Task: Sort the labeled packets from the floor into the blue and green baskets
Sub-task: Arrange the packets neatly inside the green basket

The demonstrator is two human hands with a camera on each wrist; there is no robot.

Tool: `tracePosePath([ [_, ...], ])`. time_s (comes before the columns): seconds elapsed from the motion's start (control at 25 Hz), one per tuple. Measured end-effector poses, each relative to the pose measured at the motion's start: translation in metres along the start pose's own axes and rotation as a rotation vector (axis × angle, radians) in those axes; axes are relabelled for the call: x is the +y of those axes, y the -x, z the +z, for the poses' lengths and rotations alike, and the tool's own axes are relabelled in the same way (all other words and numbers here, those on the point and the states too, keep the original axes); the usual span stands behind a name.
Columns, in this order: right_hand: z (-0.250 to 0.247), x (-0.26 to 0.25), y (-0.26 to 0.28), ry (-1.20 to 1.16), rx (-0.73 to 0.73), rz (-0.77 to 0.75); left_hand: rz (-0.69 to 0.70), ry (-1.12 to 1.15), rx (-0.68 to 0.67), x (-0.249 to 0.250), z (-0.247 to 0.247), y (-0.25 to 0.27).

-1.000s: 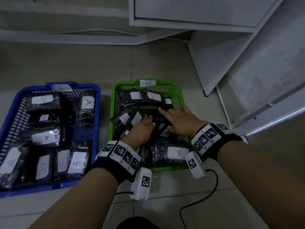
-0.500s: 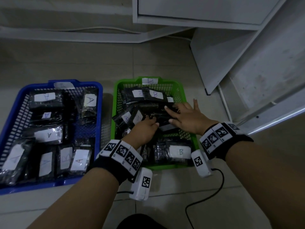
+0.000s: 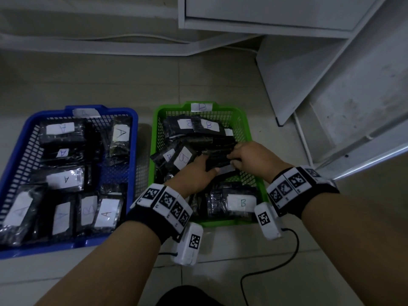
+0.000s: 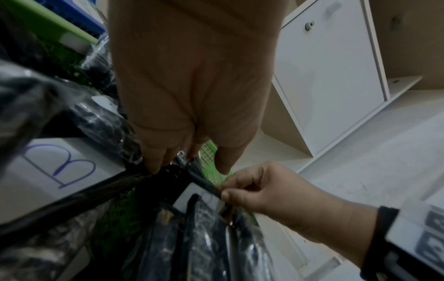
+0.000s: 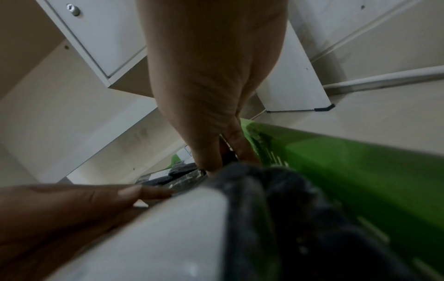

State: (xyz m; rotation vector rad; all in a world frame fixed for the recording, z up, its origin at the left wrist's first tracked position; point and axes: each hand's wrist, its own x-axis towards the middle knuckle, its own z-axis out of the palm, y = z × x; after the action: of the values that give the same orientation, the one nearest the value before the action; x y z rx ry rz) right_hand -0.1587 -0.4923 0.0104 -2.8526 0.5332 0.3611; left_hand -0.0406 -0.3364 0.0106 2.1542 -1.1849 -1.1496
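Packet [image 3: 217, 156] gripped by both hands, seemingly, over green basket [image 3: 254, 173].

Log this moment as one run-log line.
left hand: grips black plastic packet | right hand: pinches it | place: over green mesh basket

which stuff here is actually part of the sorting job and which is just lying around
Part of the job:
- blue basket, holding packets labelled A
- green basket, holding packets labelled B
- black packet gripped by both the left hand and the right hand over the green basket

Just lying about:
- white cabinet
- leaning white panels
- black cable on the floor
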Motion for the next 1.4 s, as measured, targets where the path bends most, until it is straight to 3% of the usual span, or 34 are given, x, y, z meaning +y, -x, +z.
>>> tracePosePath([
  [0.2, 0.000, 0.000, 0.000, 0.146, 0.053, -0.026, 0.028, -0.046, -0.041, -0.002, 0.002, -0.002],
  [0.44, 0.003, -0.010, -0.023, 0.322, -0.148, -0.040, -0.016, 0.160, 0.034, -0.004, -0.004, 0.001],
  [0.72, -0.009, -0.011, -0.042, -0.053, -0.422, 0.042, -0.086, 0.359, 0.081, -0.012, -0.008, -0.006],
  [0.84, -0.006, -0.011, -0.044, 0.063, -0.396, 0.050, -0.091, 0.330, 0.070, -0.012, -0.006, -0.007],
  [0.92, -0.005, -0.010, -0.042, 0.010, -0.345, 0.063, -0.076, 0.295, 0.089, -0.010, -0.003, -0.005],
  [1.04, -0.007, -0.007, -0.044, -0.027, -0.421, 0.085, -0.031, 0.304, 0.080, -0.008, 0.003, -0.005],
  [1.24, -0.019, -0.013, -0.046, -0.001, -0.582, 0.172, -0.241, 0.399, 0.080, 0.003, -0.006, -0.004],
  [1.4, -0.016, -0.019, -0.042, 0.005, -0.516, 0.211, -0.132, 0.178, -0.035, 0.001, -0.005, -0.012],
])
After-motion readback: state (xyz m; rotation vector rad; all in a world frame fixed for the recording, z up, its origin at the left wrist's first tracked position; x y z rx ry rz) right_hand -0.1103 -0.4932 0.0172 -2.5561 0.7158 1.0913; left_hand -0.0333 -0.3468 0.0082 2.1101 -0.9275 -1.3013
